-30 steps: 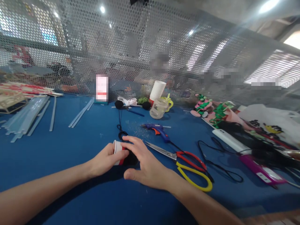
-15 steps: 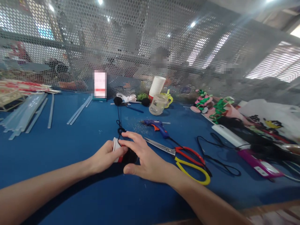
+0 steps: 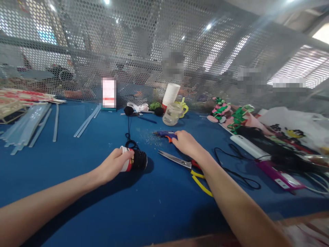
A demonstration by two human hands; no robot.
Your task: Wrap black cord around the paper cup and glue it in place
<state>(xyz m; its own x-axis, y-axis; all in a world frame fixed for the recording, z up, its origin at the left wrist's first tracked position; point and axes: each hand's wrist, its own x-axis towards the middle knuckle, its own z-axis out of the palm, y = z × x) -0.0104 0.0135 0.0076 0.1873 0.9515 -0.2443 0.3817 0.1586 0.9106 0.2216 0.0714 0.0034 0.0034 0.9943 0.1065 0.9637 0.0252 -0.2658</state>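
My left hand (image 3: pixel 115 164) is closed around a paper cup (image 3: pixel 125 161) lying on its side, white and red at the rim end. Black yarn (image 3: pixel 140 160) wraps the cup's other end. From it a loose black strand loops back to a black yarn ball (image 3: pixel 129 110). My right hand (image 3: pixel 187 143) has its fingers round the handle of a blue glue gun (image 3: pixel 164 134) with an orange trigger, which lies on the table with its nozzle pointing left. Scissors (image 3: pixel 177 160) with red and yellow handles lie partly under my right forearm.
A clear plastic jar (image 3: pixel 171 115) and stacked paper cups (image 3: pixel 171 94) stand at the back. Translucent glue sticks (image 3: pixel 28 125) lie at left. A purple power strip (image 3: pixel 280 175), a black cable (image 3: pixel 238 173) and craft flowers (image 3: pixel 221 111) are at right, before a perforated metal screen (image 3: pixel 144 44).
My right hand has left the yarn-wrapped cup and moved right and away from me, onto the glue gun's handle. My left hand still holds the cup, shifted slightly left.
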